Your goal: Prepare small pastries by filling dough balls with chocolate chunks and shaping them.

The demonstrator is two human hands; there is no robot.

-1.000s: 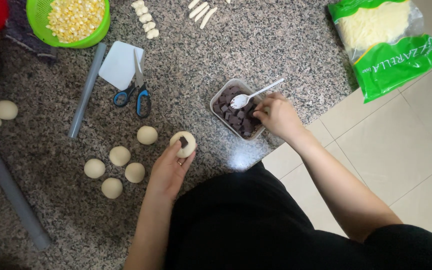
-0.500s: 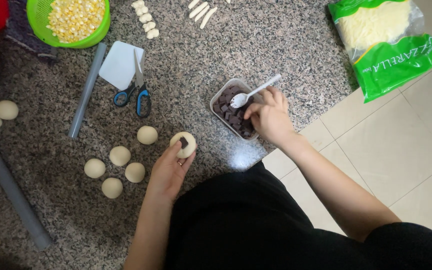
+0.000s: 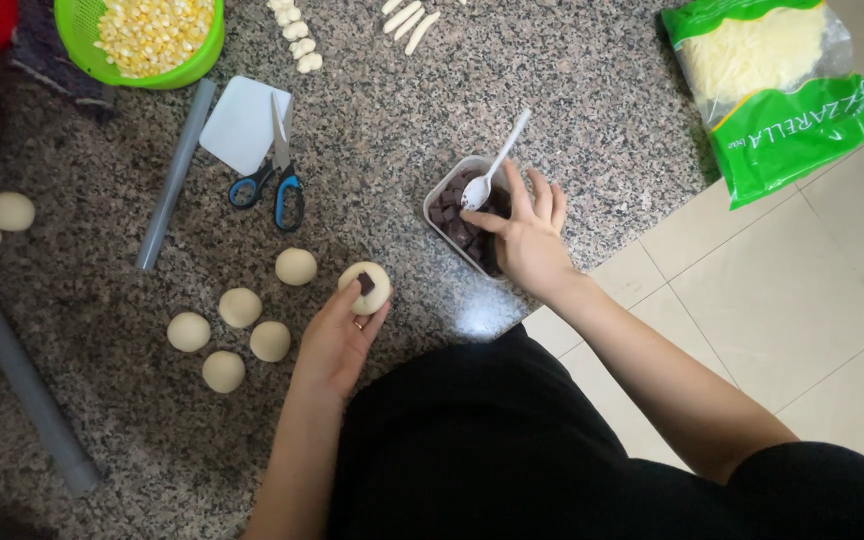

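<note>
My left hand (image 3: 335,338) holds a flattened round of pale dough (image 3: 367,288) with a dark chocolate piece pressed into its middle. My right hand (image 3: 525,238) reaches into a small clear tub of dark chocolate chunks (image 3: 443,203), thumb and fingers pinching among the pieces. A white plastic spoon (image 3: 496,163) rests in the tub, its handle pointing up and to the right, just beside my fingers. Several plain dough balls (image 3: 240,307) lie on the speckled granite floor left of my left hand.
Blue-handled scissors (image 3: 279,178) lie on a white scraper card (image 3: 239,122). A grey rolling tube (image 3: 175,172) and a longer grey pipe (image 3: 14,366) lie left. A green colander of corn kernels (image 3: 148,35) sits top left; a green bag of shredded cheese (image 3: 780,88) top right.
My right hand has slid up from the tub's lower edge into the chocolate pieces, next to the spoon. My left hand has kept the dough round still.
</note>
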